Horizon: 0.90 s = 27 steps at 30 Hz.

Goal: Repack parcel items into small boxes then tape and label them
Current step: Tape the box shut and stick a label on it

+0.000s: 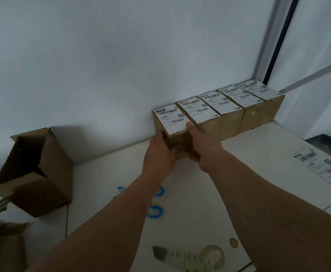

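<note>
Down by my forearms lies a clear tape dispenser (192,256); ahead, my left hand (160,148) and right hand (195,142) grip the small brown labelled cardboard box (172,124), fingers curled round its sides. I'd push it flush against the row of matching labelled boxes (231,107) along the wall, white label up.

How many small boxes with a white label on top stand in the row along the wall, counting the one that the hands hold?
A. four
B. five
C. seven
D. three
B: five labelled boxes stand side by side against the wall, from the box in the hands, gripped by the left hand and right hand, to the far-right box.
</note>
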### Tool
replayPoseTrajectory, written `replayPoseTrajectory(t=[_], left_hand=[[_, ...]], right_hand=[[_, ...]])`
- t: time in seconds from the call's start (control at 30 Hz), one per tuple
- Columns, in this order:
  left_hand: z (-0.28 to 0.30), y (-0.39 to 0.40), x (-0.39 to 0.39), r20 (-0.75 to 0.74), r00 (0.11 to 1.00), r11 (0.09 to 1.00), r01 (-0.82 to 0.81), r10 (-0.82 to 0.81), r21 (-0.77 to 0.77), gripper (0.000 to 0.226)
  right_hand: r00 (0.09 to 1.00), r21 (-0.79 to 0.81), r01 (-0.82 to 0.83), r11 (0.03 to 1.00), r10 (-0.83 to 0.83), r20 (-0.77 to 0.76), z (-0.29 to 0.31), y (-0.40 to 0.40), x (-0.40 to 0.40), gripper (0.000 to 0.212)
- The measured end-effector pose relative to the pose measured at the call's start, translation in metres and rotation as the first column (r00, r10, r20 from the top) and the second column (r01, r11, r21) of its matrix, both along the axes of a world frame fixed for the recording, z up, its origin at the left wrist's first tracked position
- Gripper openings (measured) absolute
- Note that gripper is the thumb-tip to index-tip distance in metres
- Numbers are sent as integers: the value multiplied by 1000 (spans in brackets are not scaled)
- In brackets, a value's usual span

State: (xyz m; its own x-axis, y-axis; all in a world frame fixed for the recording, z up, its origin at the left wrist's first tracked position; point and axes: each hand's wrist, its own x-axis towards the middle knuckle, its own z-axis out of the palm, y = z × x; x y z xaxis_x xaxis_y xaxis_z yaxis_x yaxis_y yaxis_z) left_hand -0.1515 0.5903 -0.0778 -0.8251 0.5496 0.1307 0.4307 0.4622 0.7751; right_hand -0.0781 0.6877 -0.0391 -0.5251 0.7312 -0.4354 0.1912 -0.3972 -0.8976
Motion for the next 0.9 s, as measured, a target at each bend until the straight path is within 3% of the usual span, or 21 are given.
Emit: replayPoseTrajectory(t=[0.17, 0.27, 0.33, 0.4, 0.53, 0.63, 0.7, 0.9], left_hand=[[16, -2, 2, -14, 1000, 997, 12, -13, -79, 53], [27, -28, 19, -157, 985, 959, 30, -77, -281, 48], [33, -55, 30, -267, 957, 892, -21, -112, -451, 45], [41, -87, 41, -377, 909, 812, -80, -179, -578, 40], [61, -151, 77, -537, 770, 691, -180, -344, -700, 28], [76, -198, 107, -569, 741, 673, -218, -357, -707, 30], [85, -227, 128, -580, 729, 669, -228, -364, -707, 32], [106, -315, 174, -594, 743, 638, -302, -309, -708, 29]], right_hand=[[998, 92, -13, 996, 8, 59, -4, -5, 0, 57], [985, 319, -118, 940, 69, 161, -7, -21, 11, 55], [937, 552, -313, 773, 157, 312, -7, -40, 26, 41], [859, 688, -494, 532, 178, 480, -8, -60, 41, 34], [717, 716, -696, 52, 100, 689, 6, -106, 66, 31], [704, 695, -682, -226, 51, 708, 23, -143, 84, 27], [728, 704, -634, -321, 61, 683, 34, -169, 96, 25], [711, 713, -586, -384, 178, 680, 56, -248, 124, 32]])
